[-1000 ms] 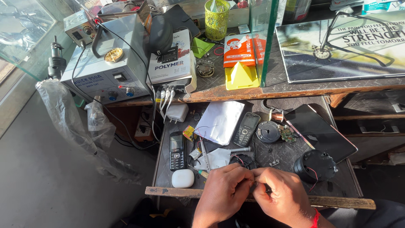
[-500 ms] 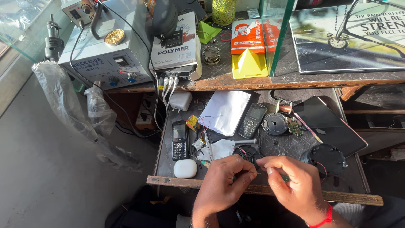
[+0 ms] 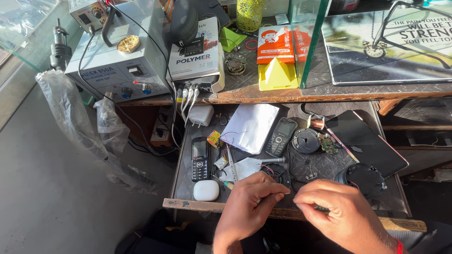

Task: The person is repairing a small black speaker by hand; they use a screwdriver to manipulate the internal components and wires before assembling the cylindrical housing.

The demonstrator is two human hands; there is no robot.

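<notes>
Fingers (image 3: 275, 190) of the left hand (image 3: 249, 211) are pinched together on a small dark part (image 3: 278, 173) at the front of the table (image 3: 197, 204). Right hand (image 3: 343, 216) fingers are curled together just beside it; what is held cannot be told.

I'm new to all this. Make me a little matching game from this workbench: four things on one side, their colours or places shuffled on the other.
Things:
1. earbud case
2. keypad phone
3. paper sheet
4. triangular stand

Descriptions:
A. yellow, on the upper shelf
B. white and rounded, at the drawer's front left corner
C. black, lying just behind the rounded case
D. white, lying flat at the drawer's back

Pairs: 1-B, 2-C, 3-D, 4-A
</notes>
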